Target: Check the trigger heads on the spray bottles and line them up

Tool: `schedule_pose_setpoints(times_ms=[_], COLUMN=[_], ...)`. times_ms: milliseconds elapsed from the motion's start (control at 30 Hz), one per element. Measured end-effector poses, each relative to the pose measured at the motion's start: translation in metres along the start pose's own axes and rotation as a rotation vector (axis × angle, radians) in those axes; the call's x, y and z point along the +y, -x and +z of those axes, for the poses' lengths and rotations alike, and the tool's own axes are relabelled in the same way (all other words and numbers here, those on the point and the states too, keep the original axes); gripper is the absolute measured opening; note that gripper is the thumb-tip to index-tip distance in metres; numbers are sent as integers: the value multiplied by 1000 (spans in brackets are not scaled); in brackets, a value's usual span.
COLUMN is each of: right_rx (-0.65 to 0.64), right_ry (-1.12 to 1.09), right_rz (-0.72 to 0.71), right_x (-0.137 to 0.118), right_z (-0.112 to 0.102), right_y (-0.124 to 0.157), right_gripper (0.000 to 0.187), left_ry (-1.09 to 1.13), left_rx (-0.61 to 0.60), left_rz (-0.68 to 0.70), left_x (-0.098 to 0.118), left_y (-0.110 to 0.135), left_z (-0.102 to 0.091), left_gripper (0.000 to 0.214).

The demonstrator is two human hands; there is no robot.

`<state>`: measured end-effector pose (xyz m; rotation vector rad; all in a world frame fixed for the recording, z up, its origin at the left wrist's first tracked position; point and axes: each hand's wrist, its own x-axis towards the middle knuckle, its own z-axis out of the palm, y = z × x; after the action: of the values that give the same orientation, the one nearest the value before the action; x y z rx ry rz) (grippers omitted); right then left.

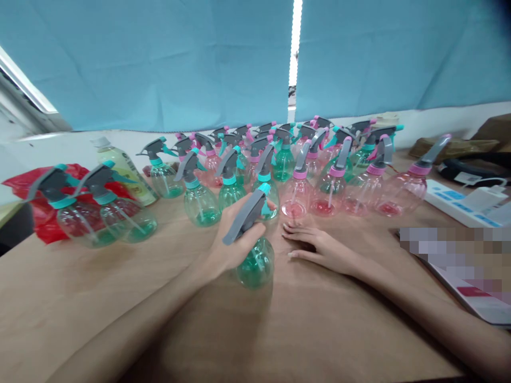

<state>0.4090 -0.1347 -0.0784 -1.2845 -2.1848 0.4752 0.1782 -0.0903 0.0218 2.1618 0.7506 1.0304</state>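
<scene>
Green spray bottle (256,271): one, gripped by the left hand (233,252); the right hand (325,250) spreads loosely. Two green bottles (133,221) stand far left, four pink bottles (295,198) front-right. Held body clear, head grey.

Held bottle (256,267), neck hidden by left fingers (251,238), power strip (447,198) cropped

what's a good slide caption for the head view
Left hand grips a green spray bottle; right hand rests on the table near pink spray bottles.
</scene>
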Motion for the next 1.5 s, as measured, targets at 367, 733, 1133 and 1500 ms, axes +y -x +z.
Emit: schedule_pose_setpoints(times_ms=[367,733,1133,1500], right_rx=[0,-6,10,15], right_ry=[14,11,-1,9], right_rz=[-7,-3,-9,-14], right_x=[-1,0,-2,-1], right_z=[-1,-1,-1,0], right_y=[0,-1,-1,-1], right_gripper=[55,55,53,54], left_ry=[82,98,105,20], left_rx=[-3,15,-6,-5], left_rz=[-56,-54,-52,-34], left_x=[0,-3,-1,2], left_y=[2,3,2,2], left_z=[2,4,3,1], left_gripper=[36,34,37,30])
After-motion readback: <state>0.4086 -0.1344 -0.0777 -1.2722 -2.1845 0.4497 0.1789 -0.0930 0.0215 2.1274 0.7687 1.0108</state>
